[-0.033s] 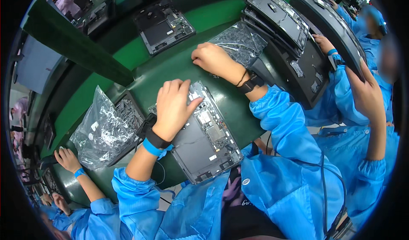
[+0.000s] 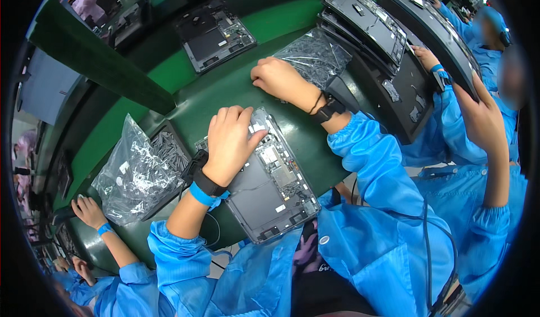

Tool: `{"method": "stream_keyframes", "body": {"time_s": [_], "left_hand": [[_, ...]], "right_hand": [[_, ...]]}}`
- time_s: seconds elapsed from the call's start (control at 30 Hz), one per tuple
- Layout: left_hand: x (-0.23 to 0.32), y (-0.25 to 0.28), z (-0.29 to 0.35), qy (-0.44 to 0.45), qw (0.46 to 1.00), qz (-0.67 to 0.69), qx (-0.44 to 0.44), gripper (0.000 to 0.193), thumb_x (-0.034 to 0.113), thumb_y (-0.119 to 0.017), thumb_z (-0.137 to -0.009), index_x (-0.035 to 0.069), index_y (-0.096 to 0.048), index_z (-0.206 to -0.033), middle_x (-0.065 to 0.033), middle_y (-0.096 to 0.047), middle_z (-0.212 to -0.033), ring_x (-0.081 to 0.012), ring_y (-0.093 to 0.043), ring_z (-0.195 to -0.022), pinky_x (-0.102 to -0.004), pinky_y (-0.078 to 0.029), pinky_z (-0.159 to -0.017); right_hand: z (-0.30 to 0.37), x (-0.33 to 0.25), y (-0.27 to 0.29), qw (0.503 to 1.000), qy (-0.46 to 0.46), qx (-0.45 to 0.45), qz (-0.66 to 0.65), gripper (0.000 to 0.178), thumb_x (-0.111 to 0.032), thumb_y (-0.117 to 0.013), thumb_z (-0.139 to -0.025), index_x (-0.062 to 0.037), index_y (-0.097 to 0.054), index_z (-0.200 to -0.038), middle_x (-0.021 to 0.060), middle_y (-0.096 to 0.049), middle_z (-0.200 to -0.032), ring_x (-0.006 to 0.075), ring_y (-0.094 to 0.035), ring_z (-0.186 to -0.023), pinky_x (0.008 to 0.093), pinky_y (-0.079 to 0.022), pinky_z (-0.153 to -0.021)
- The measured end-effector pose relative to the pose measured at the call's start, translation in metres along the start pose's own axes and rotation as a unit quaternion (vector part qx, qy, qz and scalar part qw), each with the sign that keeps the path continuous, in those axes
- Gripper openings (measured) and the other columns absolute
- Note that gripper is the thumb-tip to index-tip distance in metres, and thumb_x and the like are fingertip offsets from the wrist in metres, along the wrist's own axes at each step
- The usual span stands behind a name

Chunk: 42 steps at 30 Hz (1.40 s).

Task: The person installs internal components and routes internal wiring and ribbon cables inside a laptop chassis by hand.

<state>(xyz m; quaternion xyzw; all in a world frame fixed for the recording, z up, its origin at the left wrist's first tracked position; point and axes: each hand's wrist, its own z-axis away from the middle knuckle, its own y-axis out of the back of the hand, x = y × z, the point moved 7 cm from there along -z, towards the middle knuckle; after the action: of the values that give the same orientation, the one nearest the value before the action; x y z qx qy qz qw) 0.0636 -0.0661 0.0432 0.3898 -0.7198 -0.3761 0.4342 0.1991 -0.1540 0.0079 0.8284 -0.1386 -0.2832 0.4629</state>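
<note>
Green bench (image 2: 225, 86) in head view, with opened laptop base (image 2: 278, 185) lying on it. Left hand (image 2: 228, 143) over its far-left part, thumb (image 2: 257, 137) apart from fingers (image 2: 224, 118); right hand (image 2: 280, 80) curled near clear plastic bag (image 2: 319, 57), cannot tell if gripping.

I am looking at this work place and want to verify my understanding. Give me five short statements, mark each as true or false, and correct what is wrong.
1. The left hand is over the far part of the opened device. True.
2. A cover hides the inside of this device. False: its circuit board is exposed.
3. A clear bag lies to the left of the device. True.
4. The right hand is also over the device. False: it is away from it, near another clear bag.
5. The person's sleeves are white. False: they are blue.
</note>
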Motion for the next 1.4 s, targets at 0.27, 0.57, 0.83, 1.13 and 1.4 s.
{"method": "stream_keyframes", "body": {"time_s": [0.27, 0.57, 0.83, 1.13, 1.4], "left_hand": [[-0.007, 0.004, 0.012, 0.131, 0.963, 0.234, 0.017, 0.023, 0.006, -0.075, -0.08, 0.0, -0.068, -0.101, -0.0074, -0.065, -0.081, -0.0155, -0.06, -0.069, -0.0269, -0.048, -0.065], [0.007, 0.017, 0.038, 0.065, 0.986, 0.146, -0.055, 0.014, 0.009, -0.068, -0.083, 0.002, -0.071, -0.094, -0.0117, -0.068, -0.087, -0.0283, -0.063, -0.076, -0.0368, -0.05, -0.072], [-0.116, 0.109, 0.115, 0.283, 0.953, -0.043, 0.096, 0.011, 0.007, -0.067, -0.086, 0.0, -0.071, -0.094, -0.0116, -0.068, -0.083, -0.0196, -0.062, -0.069, -0.0309, -0.049, -0.063], [-0.105, 0.099, 0.127, 0.232, 0.965, -0.078, 0.09, 0.007, 0.005, -0.069, -0.081, 0.001, -0.069, -0.088, -0.0134, -0.067, -0.083, -0.0296, -0.061, -0.079, -0.0382, -0.048, -0.073], [-0.111, 0.088, 0.128, 0.204, 0.964, -0.157, 0.072, 0.004, 0.002, -0.067, -0.081, -0.001, -0.066, -0.084, -0.0158, -0.062, -0.082, -0.0343, -0.059, -0.081, -0.0421, -0.046, -0.075]], "right_hand": [[0.002, 0.007, -0.008, 1.0, -0.01, 0.025, 0.004, 0.006, -0.006, -0.062, -0.08, -0.0033, -0.064, -0.076, 0.0154, -0.063, -0.082, 0.0346, -0.062, -0.086, 0.0436, -0.051, -0.078], [0.0, 0.024, 0.016, 0.999, -0.04, 0.015, -0.022, 0.008, -0.008, -0.064, -0.081, -0.0009, -0.067, -0.079, 0.0136, -0.065, -0.081, 0.0333, -0.063, -0.083, 0.0425, -0.051, -0.077], [-0.002, 0.014, -0.003, 0.998, -0.06, -0.03, -0.006, 0.012, -0.012, -0.07, -0.076, -0.0005, -0.067, -0.076, 0.02, -0.065, -0.083, 0.0382, -0.064, -0.083, 0.047, -0.052, -0.075], [0.001, 0.003, 0.011, 0.997, -0.044, 0.045, -0.033, 0.009, -0.008, -0.068, -0.08, 0.0005, -0.064, -0.081, 0.0163, -0.064, -0.079, 0.0362, -0.062, -0.078, 0.0442, -0.05, -0.071], [0.044, -0.011, 0.021, 0.88, -0.246, -0.003, -0.405, 0.014, -0.011, -0.071, -0.087, 0.0001, -0.072, -0.095, 0.0025, -0.071, -0.081, 0.0067, -0.062, -0.072, 0.0234, -0.051, -0.066]]}}
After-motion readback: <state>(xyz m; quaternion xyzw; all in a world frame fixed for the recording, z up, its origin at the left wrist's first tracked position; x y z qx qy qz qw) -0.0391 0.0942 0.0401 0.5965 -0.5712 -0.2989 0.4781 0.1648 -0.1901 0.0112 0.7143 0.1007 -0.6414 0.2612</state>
